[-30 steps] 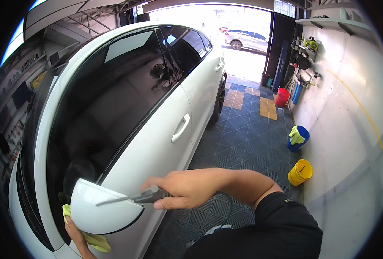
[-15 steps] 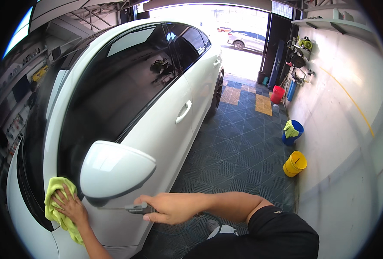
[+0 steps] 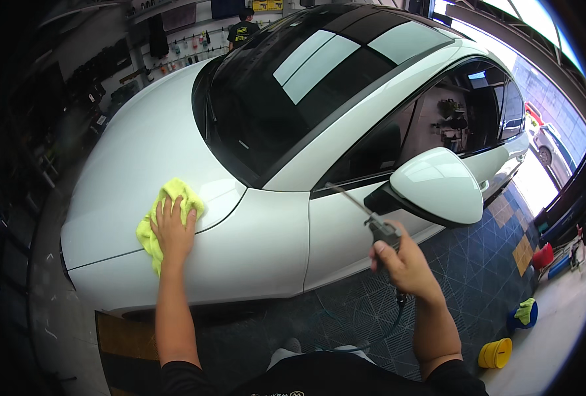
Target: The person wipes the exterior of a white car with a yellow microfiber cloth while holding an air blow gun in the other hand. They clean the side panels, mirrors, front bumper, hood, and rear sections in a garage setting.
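Note:
A white car (image 3: pixel 260 244) fills the middle of the head view. Over the seam between its hood and front fender lies a crumpled yellow-green microfibre cloth (image 3: pixel 153 247). My left hand (image 3: pixel 174 231) presses on the cloth, fingers spread over it and bunching it. My right hand (image 3: pixel 402 264) is wrapped round the grip of an air blow gun (image 3: pixel 382 229), thumb along its side. Its long thin nozzle points up and left, in front of the side mirror (image 3: pixel 438 185) and the base of the front door window. A dark hose (image 3: pixel 398 320) hangs from the gun's grip.
Dark floor tiles (image 3: pixel 464 264) run along the car's side. At the right stand a yellow bucket (image 3: pixel 495 354), a blue bucket (image 3: pixel 522 315) with a cloth over its rim, and a red bucket (image 3: pixel 542 256). Another person (image 3: pixel 242 30) stands beyond the windshield near shelves of bottles.
My view has swung toward the car's front. My left hand and the cloth have moved from beside the windshield pillar onto the hood edge. The blow gun now points up and left.

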`<state>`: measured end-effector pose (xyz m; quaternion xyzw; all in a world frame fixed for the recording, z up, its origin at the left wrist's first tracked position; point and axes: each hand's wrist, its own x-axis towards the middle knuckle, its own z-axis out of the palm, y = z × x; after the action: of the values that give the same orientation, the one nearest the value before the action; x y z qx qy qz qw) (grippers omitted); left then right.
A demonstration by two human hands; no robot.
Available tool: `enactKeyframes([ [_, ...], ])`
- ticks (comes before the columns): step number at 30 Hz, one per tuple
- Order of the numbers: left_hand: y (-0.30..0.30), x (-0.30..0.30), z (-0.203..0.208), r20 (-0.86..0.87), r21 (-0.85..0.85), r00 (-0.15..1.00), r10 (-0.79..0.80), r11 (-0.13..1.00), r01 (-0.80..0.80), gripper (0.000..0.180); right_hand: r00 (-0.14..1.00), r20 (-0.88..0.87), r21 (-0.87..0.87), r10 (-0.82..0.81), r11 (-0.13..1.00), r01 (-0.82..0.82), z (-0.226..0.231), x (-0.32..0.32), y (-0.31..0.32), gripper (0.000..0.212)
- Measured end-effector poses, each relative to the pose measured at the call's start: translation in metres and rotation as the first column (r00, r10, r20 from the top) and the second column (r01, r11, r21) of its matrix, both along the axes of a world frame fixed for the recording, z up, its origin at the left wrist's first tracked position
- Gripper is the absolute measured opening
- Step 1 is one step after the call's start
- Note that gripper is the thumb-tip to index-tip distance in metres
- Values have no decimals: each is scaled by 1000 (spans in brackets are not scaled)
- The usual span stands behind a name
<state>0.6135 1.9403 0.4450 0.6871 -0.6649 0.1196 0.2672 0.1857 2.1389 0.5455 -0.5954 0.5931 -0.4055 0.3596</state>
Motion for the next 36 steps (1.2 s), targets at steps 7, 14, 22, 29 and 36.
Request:
enactKeyframes([
  [7,0,21,-1,42,16,994,97,995,-98,50,992,86,72,-89,994,83,-27,37,7,39],
  [14,45,-185,-28,195,-60,808,-556,816,575,53,965,65,145,-255,959,244,-57,-21,56,39],
  [22,51,-342,-98,415,-9,481,-773,525,851,49,924,-61,285,-377,881,378,-104,-84,84,45],
  [29,54,-287,-306,-154,722,551,-820,287,629,50,944,-4,386,-331,870,307,-166,-188,187,48],
  [36,19,-471,-236,460,499,115,-880,364,786,48,871,66,372,-486,822,430,-134,-337,251,45],
])
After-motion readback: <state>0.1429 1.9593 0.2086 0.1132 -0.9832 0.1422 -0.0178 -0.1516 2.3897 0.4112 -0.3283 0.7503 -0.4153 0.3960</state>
